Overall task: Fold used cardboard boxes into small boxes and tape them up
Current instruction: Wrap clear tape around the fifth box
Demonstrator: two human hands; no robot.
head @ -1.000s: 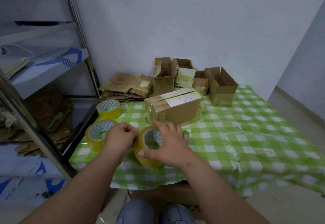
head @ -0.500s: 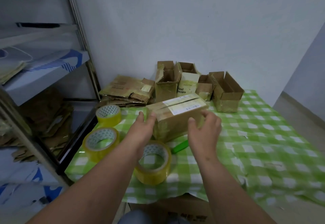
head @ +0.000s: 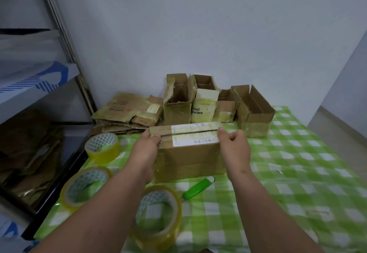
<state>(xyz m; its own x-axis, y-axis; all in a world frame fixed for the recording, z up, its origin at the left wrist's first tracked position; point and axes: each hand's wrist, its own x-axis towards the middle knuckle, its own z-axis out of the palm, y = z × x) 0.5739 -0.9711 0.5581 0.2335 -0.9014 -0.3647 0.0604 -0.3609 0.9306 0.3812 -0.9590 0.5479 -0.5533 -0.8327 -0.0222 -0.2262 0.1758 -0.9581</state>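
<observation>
Head view: both hands grip the closed box (head: 188, 153), lying crosswise, left-right.

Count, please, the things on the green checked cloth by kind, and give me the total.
Rolls of yellow tape: 3
Closed cardboard box, gripped by the left hand and the right hand: 1
Open small boxes at the back: 4
Pile of flattened cardboard: 1
Green cutter: 1
Total: 10
</observation>
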